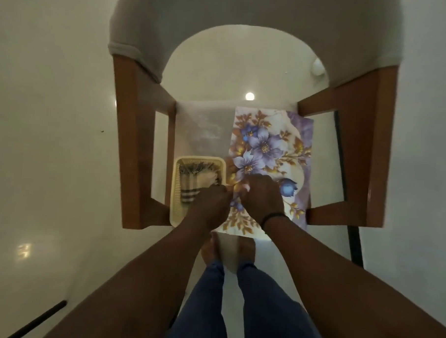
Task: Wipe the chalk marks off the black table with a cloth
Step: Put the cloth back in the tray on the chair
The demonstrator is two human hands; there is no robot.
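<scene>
Both hands down at the flowery cloth (pixel 271 155) — left hand (pixel 211 203) and right hand (pixel 260 196) curled, pinching its near edge. No black table showing, no chalk either — wiping not started yet, likely.

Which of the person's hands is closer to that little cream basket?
The left hand. It sits at the near right corner of the basket, overlapping its rim. The right hand is farther right, on the flowered cloth.
</scene>
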